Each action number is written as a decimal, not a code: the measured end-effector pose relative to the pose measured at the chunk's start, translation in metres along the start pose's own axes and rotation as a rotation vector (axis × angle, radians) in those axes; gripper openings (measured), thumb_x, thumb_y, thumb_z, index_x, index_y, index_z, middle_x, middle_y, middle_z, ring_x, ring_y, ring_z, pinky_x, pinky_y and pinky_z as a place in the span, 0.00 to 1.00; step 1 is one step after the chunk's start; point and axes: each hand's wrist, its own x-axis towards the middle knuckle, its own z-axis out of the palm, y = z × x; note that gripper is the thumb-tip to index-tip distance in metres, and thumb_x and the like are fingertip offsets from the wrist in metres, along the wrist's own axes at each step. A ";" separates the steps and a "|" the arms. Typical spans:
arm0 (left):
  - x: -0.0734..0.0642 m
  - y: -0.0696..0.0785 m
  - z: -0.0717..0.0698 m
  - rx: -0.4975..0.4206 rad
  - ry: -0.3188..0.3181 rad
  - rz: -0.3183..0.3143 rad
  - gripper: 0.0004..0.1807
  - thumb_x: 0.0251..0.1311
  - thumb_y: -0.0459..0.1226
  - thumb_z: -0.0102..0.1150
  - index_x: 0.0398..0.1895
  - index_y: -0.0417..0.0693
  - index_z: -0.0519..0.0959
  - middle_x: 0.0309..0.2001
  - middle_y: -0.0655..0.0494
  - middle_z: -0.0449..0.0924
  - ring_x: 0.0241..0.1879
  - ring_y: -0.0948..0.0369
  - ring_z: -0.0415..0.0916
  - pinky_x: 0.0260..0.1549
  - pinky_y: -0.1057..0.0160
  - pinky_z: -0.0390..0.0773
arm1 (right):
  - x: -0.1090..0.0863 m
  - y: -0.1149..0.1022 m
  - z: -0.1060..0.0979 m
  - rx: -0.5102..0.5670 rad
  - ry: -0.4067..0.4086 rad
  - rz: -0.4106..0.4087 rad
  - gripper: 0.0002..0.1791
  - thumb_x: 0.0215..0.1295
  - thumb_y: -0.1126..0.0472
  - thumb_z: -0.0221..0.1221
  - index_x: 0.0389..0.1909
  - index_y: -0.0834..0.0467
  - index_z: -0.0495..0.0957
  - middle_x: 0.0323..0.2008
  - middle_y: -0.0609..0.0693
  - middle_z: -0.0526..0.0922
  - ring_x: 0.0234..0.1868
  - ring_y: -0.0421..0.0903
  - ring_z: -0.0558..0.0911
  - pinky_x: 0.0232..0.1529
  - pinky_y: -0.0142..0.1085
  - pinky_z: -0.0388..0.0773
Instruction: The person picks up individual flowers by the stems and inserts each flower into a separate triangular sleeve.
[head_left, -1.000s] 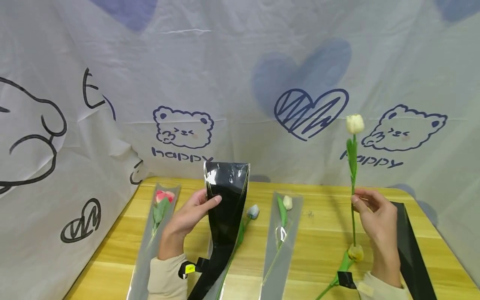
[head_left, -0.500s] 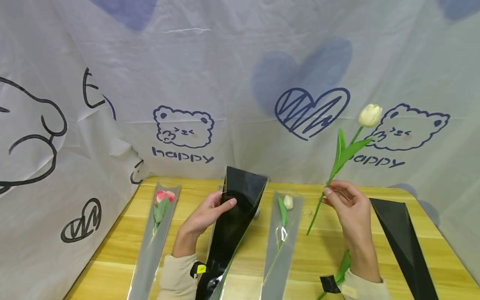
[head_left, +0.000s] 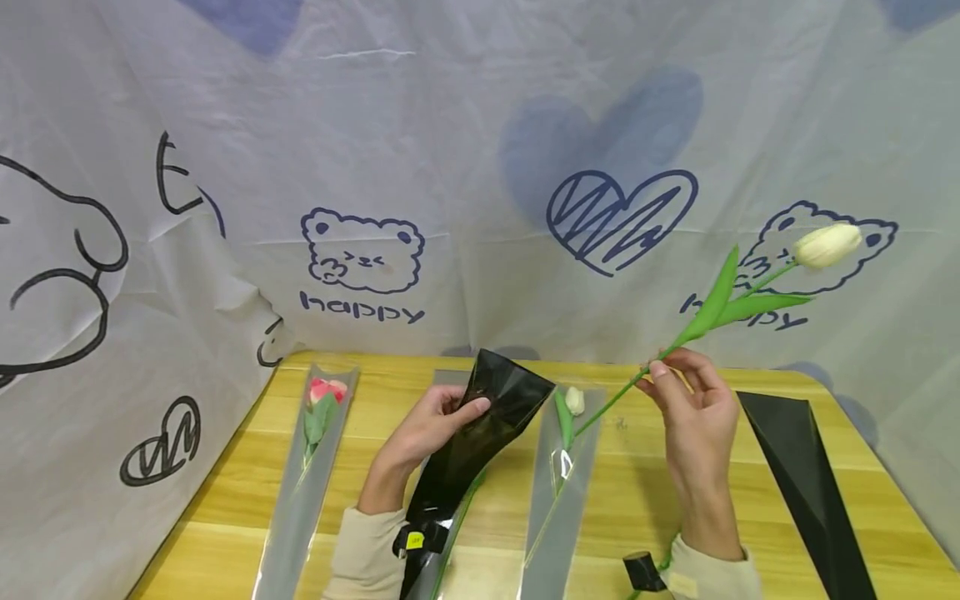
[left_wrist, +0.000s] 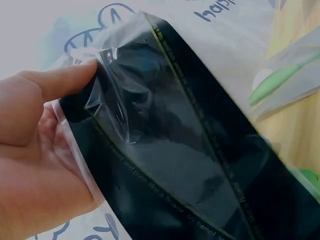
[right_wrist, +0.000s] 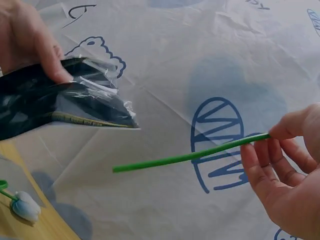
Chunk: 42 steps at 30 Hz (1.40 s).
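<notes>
My left hand (head_left: pixel 431 429) pinches a black flower sleeve (head_left: pixel 480 425) with a clear front near its wide top, thumb in front. Gold lines and small lettering run along the sleeve in the left wrist view. On the right, my right hand (head_left: pixel 693 417) pinches the green stem of a white artificial tulip (head_left: pixel 825 246) between thumb and fingertips. The bloom tilts up to the right; the bare stem end (right_wrist: pixel 120 169) points left toward the sleeve's mouth, apart from it. In the right wrist view the sleeve's top edge (right_wrist: pixel 131 120) faces the stem.
A wrapped pink tulip (head_left: pixel 327 392) lies at the left of the wooden table (head_left: pixel 375 417). A wrapped white tulip (head_left: pixel 574 402) lies mid-table, and a blue-white tulip (right_wrist: pixel 25 207) beside the left hand. Another black sleeve (head_left: pixel 810 475) lies at right. A printed cloth (head_left: pixel 480 167) hangs behind.
My right hand has moved left and turned the white tulip from upright to slanting, bloom to the right. My left hand has shifted right, tipping the sleeve's mouth toward the stem.
</notes>
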 end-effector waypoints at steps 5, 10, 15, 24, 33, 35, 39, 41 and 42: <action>0.003 0.001 0.005 0.002 0.008 0.007 0.09 0.70 0.33 0.63 0.41 0.31 0.83 0.28 0.51 0.80 0.26 0.60 0.73 0.26 0.68 0.73 | -0.001 -0.006 0.001 0.118 -0.011 -0.089 0.09 0.67 0.78 0.61 0.45 0.78 0.75 0.41 0.61 0.78 0.39 0.49 0.84 0.42 0.38 0.85; 0.003 0.003 0.010 0.004 -0.012 0.029 0.08 0.67 0.30 0.65 0.41 0.30 0.83 0.29 0.53 0.82 0.27 0.61 0.74 0.29 0.68 0.74 | 0.000 -0.010 0.005 0.230 -0.003 -0.131 0.10 0.66 0.80 0.60 0.46 0.78 0.73 0.39 0.62 0.78 0.39 0.51 0.84 0.43 0.40 0.85; 0.004 0.005 0.016 0.015 -0.050 0.078 0.06 0.65 0.27 0.66 0.39 0.28 0.82 0.28 0.56 0.81 0.27 0.62 0.74 0.28 0.68 0.74 | -0.001 -0.010 0.008 0.212 0.002 -0.130 0.09 0.66 0.79 0.61 0.45 0.77 0.74 0.38 0.61 0.79 0.39 0.51 0.84 0.44 0.40 0.85; 0.003 0.014 0.026 0.033 -0.087 0.108 0.05 0.65 0.28 0.66 0.34 0.33 0.81 0.24 0.58 0.74 0.24 0.61 0.68 0.26 0.69 0.68 | -0.007 -0.004 0.022 0.086 -0.082 0.025 0.06 0.65 0.81 0.61 0.42 0.76 0.77 0.41 0.60 0.81 0.37 0.49 0.87 0.45 0.41 0.84; 0.004 0.016 0.031 0.022 -0.105 0.107 0.04 0.65 0.27 0.66 0.33 0.33 0.81 0.25 0.57 0.75 0.24 0.61 0.69 0.26 0.69 0.68 | -0.011 -0.003 0.018 -0.184 -0.204 0.076 0.09 0.64 0.77 0.65 0.42 0.78 0.78 0.37 0.55 0.86 0.39 0.48 0.88 0.47 0.38 0.84; 0.004 0.018 0.033 0.014 -0.111 0.103 0.04 0.65 0.27 0.66 0.35 0.32 0.82 0.26 0.56 0.77 0.25 0.60 0.71 0.26 0.69 0.70 | -0.011 -0.002 0.015 -0.264 -0.265 0.100 0.09 0.65 0.74 0.66 0.43 0.74 0.80 0.40 0.54 0.87 0.44 0.47 0.87 0.48 0.36 0.83; 0.004 0.020 0.036 -0.004 -0.112 0.075 0.07 0.66 0.28 0.65 0.42 0.30 0.83 0.30 0.53 0.83 0.28 0.61 0.76 0.28 0.69 0.74 | -0.013 0.000 0.014 -0.357 -0.419 0.122 0.11 0.65 0.72 0.67 0.46 0.73 0.81 0.48 0.56 0.85 0.54 0.47 0.83 0.54 0.36 0.81; 0.004 0.021 0.037 -0.015 -0.114 0.062 0.08 0.67 0.29 0.65 0.44 0.29 0.83 0.32 0.51 0.84 0.29 0.60 0.79 0.30 0.68 0.76 | -0.014 0.002 0.015 -0.363 -0.472 0.140 0.12 0.65 0.73 0.67 0.47 0.73 0.81 0.52 0.59 0.84 0.55 0.48 0.83 0.55 0.38 0.80; 0.003 0.022 0.037 -0.019 -0.116 0.061 0.09 0.67 0.29 0.65 0.45 0.30 0.83 0.33 0.50 0.84 0.30 0.60 0.79 0.30 0.68 0.77 | -0.014 0.002 0.015 -0.372 -0.488 0.149 0.12 0.64 0.72 0.67 0.47 0.73 0.82 0.53 0.61 0.83 0.56 0.48 0.83 0.56 0.38 0.80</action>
